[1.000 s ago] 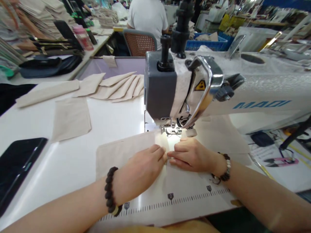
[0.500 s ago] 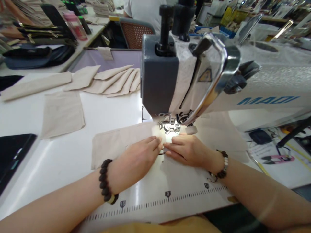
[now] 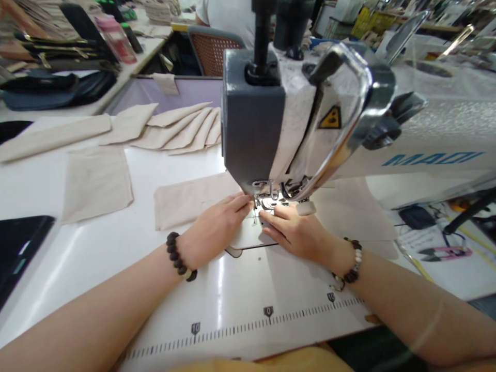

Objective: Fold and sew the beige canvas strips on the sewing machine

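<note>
A beige fabric piece [image 3: 186, 200] lies on the white sewing table [image 3: 155, 289], its right end running under the sewing machine head [image 3: 251, 119]. My left hand [image 3: 217, 219] is on its near right edge, fingers closed together on the cloth just left of the needle area; the thumb is hidden. My right hand [image 3: 296, 230] rests on the machine bed right of the presser foot [image 3: 269, 201], fingers stretched and slightly apart, with nothing visible in them. Another beige fabric piece [image 3: 360, 212] lies to its right, under the machine arm.
Several beige fabric pieces [image 3: 182, 126] fan out at the back left, with a square fabric piece [image 3: 96, 183] nearer. A dark tablet-like device [image 3: 23, 248] lies at the left edge. Pink-handled snips [image 3: 445, 253] are on the right. Behind, a person [image 3: 228, 20] sits on a chair [image 3: 215, 51].
My left hand and its fabric piece have moved away from me, toward the back of the machine bed. The right hand has shifted slightly forward, and more metal plate shows.
</note>
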Demonstrator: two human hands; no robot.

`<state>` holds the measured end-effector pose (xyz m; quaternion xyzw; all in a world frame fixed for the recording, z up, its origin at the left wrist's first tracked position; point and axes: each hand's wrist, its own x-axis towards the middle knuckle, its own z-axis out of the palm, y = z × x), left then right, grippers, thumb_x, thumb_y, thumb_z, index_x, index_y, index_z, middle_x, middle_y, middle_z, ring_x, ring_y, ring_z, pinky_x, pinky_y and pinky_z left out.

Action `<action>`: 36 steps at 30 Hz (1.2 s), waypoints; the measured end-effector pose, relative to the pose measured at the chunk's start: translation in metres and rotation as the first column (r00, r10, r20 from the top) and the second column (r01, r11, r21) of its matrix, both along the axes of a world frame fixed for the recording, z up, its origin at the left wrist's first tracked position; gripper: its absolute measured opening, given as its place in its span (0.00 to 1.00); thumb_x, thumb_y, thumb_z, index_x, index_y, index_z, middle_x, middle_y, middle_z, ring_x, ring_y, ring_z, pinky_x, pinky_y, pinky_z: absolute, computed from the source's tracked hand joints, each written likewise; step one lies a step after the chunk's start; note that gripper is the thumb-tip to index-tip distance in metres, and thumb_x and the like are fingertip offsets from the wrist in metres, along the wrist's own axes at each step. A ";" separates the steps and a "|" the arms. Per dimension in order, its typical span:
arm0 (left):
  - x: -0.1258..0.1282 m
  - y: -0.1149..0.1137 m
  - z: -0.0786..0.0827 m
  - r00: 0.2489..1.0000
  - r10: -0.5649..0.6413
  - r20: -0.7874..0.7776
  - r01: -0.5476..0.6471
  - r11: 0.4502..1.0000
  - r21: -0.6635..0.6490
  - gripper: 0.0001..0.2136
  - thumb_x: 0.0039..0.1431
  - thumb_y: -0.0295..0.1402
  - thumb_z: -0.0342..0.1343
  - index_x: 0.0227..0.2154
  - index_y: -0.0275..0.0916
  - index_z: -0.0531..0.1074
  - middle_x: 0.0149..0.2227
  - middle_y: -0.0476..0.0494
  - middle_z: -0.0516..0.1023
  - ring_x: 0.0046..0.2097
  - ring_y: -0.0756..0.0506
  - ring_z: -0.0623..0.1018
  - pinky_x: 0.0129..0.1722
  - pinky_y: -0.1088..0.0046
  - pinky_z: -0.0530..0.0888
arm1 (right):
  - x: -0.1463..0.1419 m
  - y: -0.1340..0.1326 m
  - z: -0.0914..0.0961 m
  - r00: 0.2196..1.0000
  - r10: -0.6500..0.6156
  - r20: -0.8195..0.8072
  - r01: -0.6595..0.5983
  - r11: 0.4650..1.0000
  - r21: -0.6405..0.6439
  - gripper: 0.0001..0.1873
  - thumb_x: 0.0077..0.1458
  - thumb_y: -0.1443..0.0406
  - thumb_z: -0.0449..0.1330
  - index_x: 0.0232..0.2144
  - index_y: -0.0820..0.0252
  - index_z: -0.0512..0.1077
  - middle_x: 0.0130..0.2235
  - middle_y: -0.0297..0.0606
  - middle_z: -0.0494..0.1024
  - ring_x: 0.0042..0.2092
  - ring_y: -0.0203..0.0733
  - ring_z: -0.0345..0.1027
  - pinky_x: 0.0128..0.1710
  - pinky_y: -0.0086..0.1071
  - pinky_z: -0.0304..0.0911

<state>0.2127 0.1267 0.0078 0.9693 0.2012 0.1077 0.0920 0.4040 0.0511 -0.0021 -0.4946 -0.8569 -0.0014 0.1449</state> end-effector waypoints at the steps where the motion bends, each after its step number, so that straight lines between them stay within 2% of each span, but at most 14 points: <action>1: 0.000 0.001 0.001 1.000 -0.001 -0.004 0.002 1.000 0.004 0.14 0.62 0.20 0.36 0.44 0.34 0.64 0.46 0.41 0.70 0.54 0.48 0.67 0.54 0.69 0.67 | 0.000 0.000 0.000 1.000 0.000 -0.001 0.000 1.000 -0.003 0.15 0.62 0.61 0.48 0.42 0.65 0.70 0.30 0.40 0.71 0.32 0.41 0.61 0.34 0.33 0.54; 5: 0.000 0.001 0.003 1.000 0.003 -0.012 -0.003 1.000 -0.015 0.15 0.62 0.20 0.37 0.46 0.35 0.64 0.46 0.42 0.70 0.56 0.47 0.66 0.54 0.66 0.67 | -0.001 0.000 0.001 1.000 -0.002 0.001 0.002 1.000 0.003 0.16 0.62 0.61 0.47 0.41 0.64 0.70 0.30 0.40 0.71 0.31 0.41 0.61 0.33 0.33 0.54; 10: 0.000 -0.002 0.003 1.000 -0.010 -0.029 0.008 0.998 -0.070 0.13 0.63 0.21 0.39 0.46 0.32 0.64 0.50 0.38 0.68 0.55 0.47 0.66 0.57 0.67 0.64 | -0.001 -0.002 0.003 1.000 -0.009 -0.001 0.009 1.000 -0.002 0.15 0.62 0.61 0.48 0.42 0.65 0.70 0.30 0.40 0.71 0.32 0.42 0.62 0.32 0.32 0.55; 15: -0.001 -0.006 0.007 0.995 0.016 -0.102 -0.016 1.000 0.002 0.12 0.62 0.23 0.44 0.47 0.28 0.64 0.50 0.33 0.66 0.56 0.43 0.64 0.56 0.64 0.65 | 0.000 -0.003 0.001 1.000 -0.012 0.004 0.012 1.000 -0.025 0.15 0.61 0.62 0.49 0.44 0.64 0.70 0.31 0.40 0.71 0.32 0.42 0.62 0.33 0.34 0.56; 17: -0.002 -0.009 0.011 0.987 0.074 -0.145 -0.065 0.996 0.061 0.11 0.61 0.24 0.45 0.45 0.29 0.65 0.48 0.33 0.66 0.53 0.41 0.66 0.52 0.62 0.68 | 0.001 -0.003 -0.002 1.000 -0.026 -0.006 0.026 0.999 -0.027 0.15 0.61 0.62 0.49 0.46 0.63 0.69 0.32 0.40 0.71 0.32 0.42 0.62 0.32 0.34 0.56; 19: -0.004 -0.011 0.014 0.969 0.137 -0.204 -0.120 0.988 0.092 0.10 0.61 0.23 0.45 0.44 0.31 0.65 0.43 0.37 0.69 0.46 0.41 0.70 0.44 0.63 0.72 | 0.001 -0.004 -0.004 0.999 -0.030 -0.012 0.029 0.999 -0.030 0.16 0.61 0.62 0.49 0.47 0.63 0.69 0.33 0.41 0.71 0.32 0.42 0.63 0.32 0.34 0.57; 22: -0.007 -0.009 0.009 0.942 0.251 -0.223 -0.235 0.967 0.097 0.10 0.60 0.21 0.43 0.42 0.31 0.66 0.39 0.38 0.70 0.40 0.43 0.72 0.38 0.65 0.73 | 0.000 -0.005 -0.006 0.999 -0.032 -0.023 0.031 0.999 -0.041 0.16 0.62 0.62 0.49 0.48 0.62 0.68 0.34 0.41 0.72 0.33 0.43 0.65 0.33 0.34 0.59; 24: -0.010 -0.003 0.001 0.927 0.351 -0.134 -0.335 0.934 0.125 0.11 0.60 0.23 0.43 0.44 0.28 0.65 0.44 0.33 0.69 0.46 0.40 0.70 0.44 0.61 0.71 | 0.001 -0.005 -0.004 0.997 -0.036 -0.069 0.033 0.998 -0.044 0.16 0.62 0.63 0.48 0.49 0.62 0.67 0.35 0.41 0.73 0.35 0.42 0.67 0.34 0.33 0.61; 26: -0.013 0.003 -0.008 0.917 0.397 -0.027 -0.389 0.908 0.155 0.15 0.61 0.25 0.44 0.49 0.26 0.60 0.51 0.27 0.64 0.54 0.37 0.65 0.50 0.55 0.67 | 0.007 -0.006 0.002 0.990 -0.058 -0.125 0.055 0.998 -0.029 0.16 0.62 0.63 0.47 0.48 0.63 0.67 0.36 0.42 0.74 0.35 0.42 0.68 0.33 0.33 0.62; 28: -0.014 0.006 -0.013 0.929 0.368 0.026 -0.368 0.916 0.160 0.16 0.60 0.25 0.44 0.51 0.27 0.58 0.54 0.27 0.62 0.56 0.37 0.63 0.51 0.54 0.66 | 0.018 -0.009 0.011 0.982 -0.130 -0.137 0.132 0.991 0.002 0.14 0.61 0.61 0.48 0.43 0.63 0.68 0.34 0.42 0.74 0.32 0.41 0.69 0.31 0.33 0.63; 30: -0.015 0.005 -0.012 0.951 0.308 0.022 -0.307 0.939 0.152 0.14 0.60 0.24 0.43 0.49 0.30 0.62 0.51 0.31 0.65 0.50 0.40 0.68 0.47 0.59 0.70 | 0.031 -0.015 0.022 0.972 -0.230 -0.054 0.230 0.973 0.003 0.09 0.58 0.61 0.51 0.34 0.60 0.68 0.29 0.39 0.72 0.29 0.41 0.67 0.27 0.32 0.60; 33: -0.015 -0.002 -0.006 0.972 0.235 -0.017 -0.230 0.961 0.153 0.11 0.60 0.23 0.43 0.43 0.31 0.67 0.43 0.36 0.70 0.42 0.42 0.71 0.41 0.63 0.73 | 0.045 -0.030 0.034 0.936 -0.305 0.173 0.328 0.937 -0.119 0.05 0.52 0.67 0.55 0.24 0.58 0.66 0.26 0.35 0.70 0.26 0.40 0.65 0.24 0.31 0.54; 36: -0.014 -0.009 0.000 0.987 0.161 -0.026 -0.154 0.973 0.174 0.11 0.60 0.22 0.43 0.40 0.32 0.69 0.38 0.37 0.71 0.39 0.43 0.72 0.38 0.64 0.74 | 0.047 -0.044 0.038 0.912 -0.343 0.226 0.392 0.890 -0.234 0.10 0.50 0.74 0.53 0.21 0.59 0.65 0.24 0.35 0.70 0.26 0.40 0.64 0.24 0.31 0.50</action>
